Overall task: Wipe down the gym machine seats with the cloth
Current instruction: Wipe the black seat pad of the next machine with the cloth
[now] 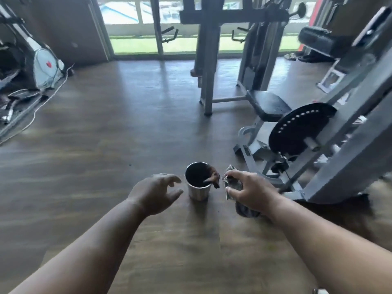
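Reaching down over the wooden floor (106, 134), the left hand (154, 193) hovers with fingers spread and empty, just beside a smooth metal cup (198, 187); a careless knock could tip it. The right hand (247, 190) pinches a crumpled, limp cloth (232, 183) near the cup's rim. A padded black seat (268, 105) stands well apart, seemingly not yet wiped.

Left grip (156, 193) hangs loosely spread; right grip (247, 190) curled, pinching.
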The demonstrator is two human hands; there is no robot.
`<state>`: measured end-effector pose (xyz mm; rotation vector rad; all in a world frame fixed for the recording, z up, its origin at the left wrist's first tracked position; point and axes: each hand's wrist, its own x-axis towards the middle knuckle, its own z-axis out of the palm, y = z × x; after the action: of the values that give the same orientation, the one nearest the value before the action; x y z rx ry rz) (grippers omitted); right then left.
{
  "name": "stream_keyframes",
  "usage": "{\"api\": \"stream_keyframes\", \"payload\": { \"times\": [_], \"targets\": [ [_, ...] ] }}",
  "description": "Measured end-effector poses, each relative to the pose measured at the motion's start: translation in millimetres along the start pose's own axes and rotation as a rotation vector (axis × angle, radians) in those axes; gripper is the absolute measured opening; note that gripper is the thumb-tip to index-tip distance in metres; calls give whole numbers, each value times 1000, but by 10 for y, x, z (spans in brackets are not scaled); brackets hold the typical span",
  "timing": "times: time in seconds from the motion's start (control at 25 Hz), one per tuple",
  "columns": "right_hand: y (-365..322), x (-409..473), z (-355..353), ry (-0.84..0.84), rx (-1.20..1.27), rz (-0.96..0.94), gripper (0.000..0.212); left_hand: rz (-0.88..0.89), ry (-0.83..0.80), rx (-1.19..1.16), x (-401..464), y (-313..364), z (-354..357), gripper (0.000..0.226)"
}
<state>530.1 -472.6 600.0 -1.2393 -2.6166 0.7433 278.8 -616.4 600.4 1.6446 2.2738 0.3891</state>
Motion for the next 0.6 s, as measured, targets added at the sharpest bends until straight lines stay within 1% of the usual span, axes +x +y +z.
{"api": "stream_keyframes", "payload": {
  "times": [0.16, 0.28, 0.44, 0.6],
  "targets": [
    [-302, 1339, 162, -89, 9, -83, 40, -107, -12, -19, 748, -625, -202, 31],
    [-586, 2256, 350, -105, 2, -117, 38, -153, -2, -38, 1365, -1268, -429, 29],
    [-936, 3423, 618, -74, -6, -90, 35, -116, -40, 11, 2359, -2144, -879, 31],
    [-1235, 4381, 741, -40, 60, 15, 34, -38, -105, 34, 3410, -2674, -1343, 32]
  ]
}}
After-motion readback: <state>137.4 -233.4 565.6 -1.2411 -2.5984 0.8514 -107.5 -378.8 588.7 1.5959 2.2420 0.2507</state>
